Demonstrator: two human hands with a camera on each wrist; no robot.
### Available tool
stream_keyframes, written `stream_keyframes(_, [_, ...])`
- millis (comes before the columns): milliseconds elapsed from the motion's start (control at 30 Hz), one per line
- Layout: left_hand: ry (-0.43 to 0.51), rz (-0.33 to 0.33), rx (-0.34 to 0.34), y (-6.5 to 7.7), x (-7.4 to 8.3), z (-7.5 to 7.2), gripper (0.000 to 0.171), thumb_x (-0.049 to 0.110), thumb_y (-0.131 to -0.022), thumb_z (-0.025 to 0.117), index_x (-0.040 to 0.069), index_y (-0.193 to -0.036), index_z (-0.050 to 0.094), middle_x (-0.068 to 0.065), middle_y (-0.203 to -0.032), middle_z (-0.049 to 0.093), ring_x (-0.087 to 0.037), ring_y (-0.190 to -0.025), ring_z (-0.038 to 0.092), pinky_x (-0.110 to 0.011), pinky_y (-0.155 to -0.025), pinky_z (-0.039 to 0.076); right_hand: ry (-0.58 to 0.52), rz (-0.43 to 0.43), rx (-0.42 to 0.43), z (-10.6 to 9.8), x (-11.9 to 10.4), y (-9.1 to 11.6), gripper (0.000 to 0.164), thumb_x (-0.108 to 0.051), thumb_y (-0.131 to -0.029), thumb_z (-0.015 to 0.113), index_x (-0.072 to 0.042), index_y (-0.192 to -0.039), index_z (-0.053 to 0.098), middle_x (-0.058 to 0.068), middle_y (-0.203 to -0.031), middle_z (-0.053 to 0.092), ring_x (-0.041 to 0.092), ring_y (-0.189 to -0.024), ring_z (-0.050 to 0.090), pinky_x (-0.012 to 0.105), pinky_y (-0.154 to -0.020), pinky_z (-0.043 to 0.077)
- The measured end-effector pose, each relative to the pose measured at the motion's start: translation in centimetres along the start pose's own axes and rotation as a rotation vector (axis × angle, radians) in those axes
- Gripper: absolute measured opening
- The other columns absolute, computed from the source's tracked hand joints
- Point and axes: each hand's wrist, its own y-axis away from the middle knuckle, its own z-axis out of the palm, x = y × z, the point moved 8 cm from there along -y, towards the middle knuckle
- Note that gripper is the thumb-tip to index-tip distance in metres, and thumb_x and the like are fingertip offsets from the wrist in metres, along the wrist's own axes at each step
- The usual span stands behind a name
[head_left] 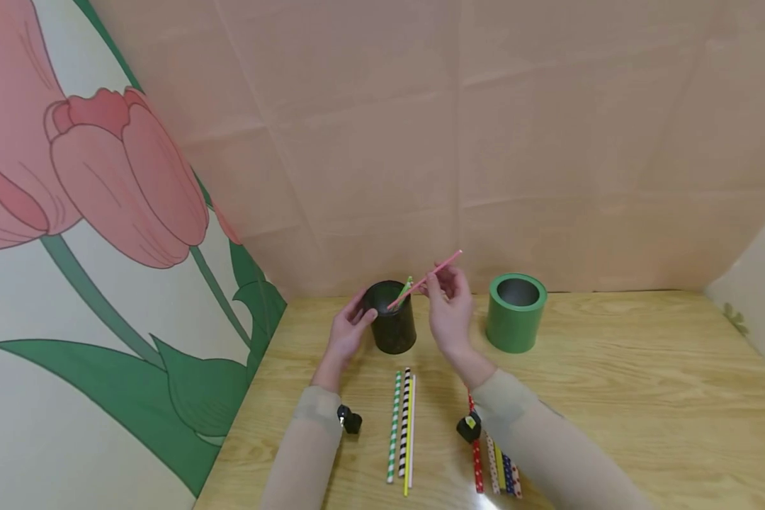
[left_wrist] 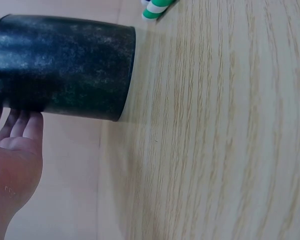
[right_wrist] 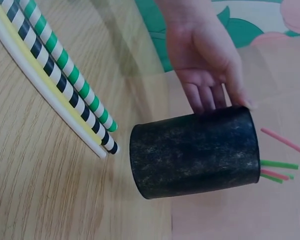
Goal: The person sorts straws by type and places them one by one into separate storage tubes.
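A black cylindrical cup (head_left: 395, 333) stands at the back of the table. My left hand (head_left: 347, 329) holds it from the left, thumb at the rim and fingers against its side. Several thin straws, green ones (right_wrist: 279, 163) and a pink one among them, stick out of its mouth. Between the fingertips of my right hand (head_left: 449, 312) a pink straw (head_left: 449, 260) is pinched. It slants down to the left, its lower end over the cup's opening.
To the right stands a green cup (head_left: 513, 329) with a dark inside. In front of the black cup lie a green-striped straw (head_left: 394, 425), a black-striped straw (head_left: 403, 432), a yellow straw (head_left: 409, 446) and a pale one. More patterned straws, including a red one (head_left: 477, 464), lie partly under my right forearm.
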Motion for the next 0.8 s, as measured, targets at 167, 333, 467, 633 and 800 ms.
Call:
stream_keyframes(167, [0.001, -0.004, 0.001, 0.1, 0.0, 0.1, 0.061, 0.012, -0.103, 0.074, 0.010, -0.160, 0.052, -0.018, -0.166, 0.043, -0.038, -0.151, 0.043, -0.044, -0.120, 0.041, 0.033, -0.019, -0.016, 0.7, 0.1, 0.2, 0.025, 0.007, -0.104, 0.063, 0.011, -0.129, 0.061, 0.025, -0.108, 0.066, 0.050, -0.097, 0.065, 0.030, -0.080, 0.065])
stream_keyframes(333, [-0.006, 0.007, -0.001, 0.1, 0.1, 0.1, 0.061, 0.009, -0.104, 0.072, 0.006, -0.160, 0.049, -0.019, -0.166, 0.043, -0.039, -0.151, 0.043, -0.045, -0.120, 0.041, 0.064, -0.017, -0.058, 1.7, -1.3, 1.0, 0.024, 0.005, -0.104, 0.064, 0.013, -0.127, 0.062, 0.038, -0.114, 0.064, 0.052, -0.101, 0.064, 0.035, -0.085, 0.065])
stream_keyframes(467, [0.000, 0.010, -0.007, 0.0, 0.0, 0.1, 0.061, 0.007, -0.105, 0.070, 0.002, -0.161, 0.046, -0.020, -0.166, 0.042, -0.040, -0.151, 0.043, -0.045, -0.121, 0.041, 0.134, -0.009, -0.073, 2.1, -2.0, 1.5, 0.023, 0.004, -0.103, 0.067, 0.011, -0.125, 0.065, 0.035, -0.116, 0.067, 0.035, -0.101, 0.068, 0.032, -0.088, 0.064])
stream_keyframes(633, [0.021, 0.017, -0.015, -0.1, -0.1, 0.1, 0.062, 0.003, -0.105, 0.068, 0.000, -0.161, 0.044, -0.022, -0.166, 0.040, -0.041, -0.152, 0.040, -0.047, -0.121, 0.038, 0.187, 0.004, -0.087, 2.3, -1.8, 1.9, 0.022, 0.004, -0.102, 0.069, 0.010, -0.123, 0.068, 0.035, -0.117, 0.069, 0.034, -0.103, 0.070, 0.014, -0.083, 0.058])
stream_keyframes(800, [0.020, 0.012, -0.010, 0.0, -0.1, 0.1, 0.062, 0.004, -0.105, 0.069, 0.001, -0.161, 0.045, -0.022, -0.166, 0.040, -0.042, -0.151, 0.040, -0.046, -0.120, 0.040, 0.191, -0.007, -0.106, 2.4, -2.0, 2.1, 0.020, 0.007, -0.101, 0.069, 0.012, -0.120, 0.070, 0.034, -0.113, 0.071, 0.042, -0.103, 0.069, 0.014, -0.081, 0.058])
